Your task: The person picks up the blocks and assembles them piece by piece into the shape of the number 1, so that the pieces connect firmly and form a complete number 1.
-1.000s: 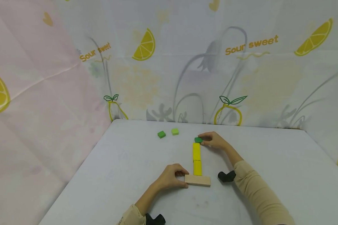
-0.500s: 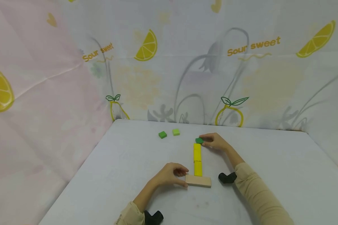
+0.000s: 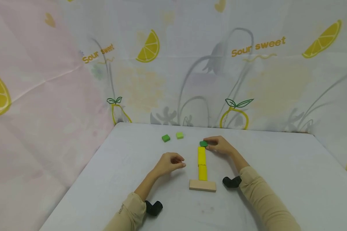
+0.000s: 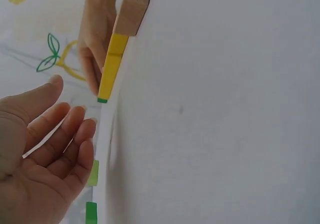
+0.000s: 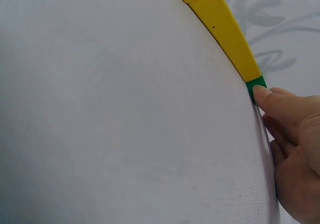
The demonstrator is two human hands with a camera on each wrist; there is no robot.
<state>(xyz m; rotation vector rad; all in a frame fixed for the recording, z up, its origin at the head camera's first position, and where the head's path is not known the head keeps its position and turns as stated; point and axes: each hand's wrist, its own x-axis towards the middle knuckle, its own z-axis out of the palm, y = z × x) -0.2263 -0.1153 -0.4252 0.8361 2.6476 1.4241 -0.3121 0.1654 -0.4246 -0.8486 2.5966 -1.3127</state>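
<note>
My right hand [image 3: 219, 145] pinches a small dark green block [image 3: 203, 143] at the far end of a line of two yellow blocks [image 3: 201, 155]. In the right wrist view the thumb [image 5: 267, 97] presses on that green block, which meets the yellow end. A plain wooden plank [image 3: 202, 185] lies crosswise at the near end of the line, like the foot of a T. My left hand [image 3: 168, 164] is left of the yellow blocks with nothing in it. Its fingers are loosely bent and the thumb stands apart in the left wrist view.
Two loose blocks, one green [image 3: 166, 138] and one light green [image 3: 180, 135], lie toward the back of the white table [image 3: 127, 160]. A printed cloth [image 3: 185, 80] hangs along the back edge. Black wrist mounts [image 3: 154, 208] stick out from both sleeves.
My left hand has let go of the wooden plank's left end and moved away, forward and slightly left. The right hand stays at the green block.
</note>
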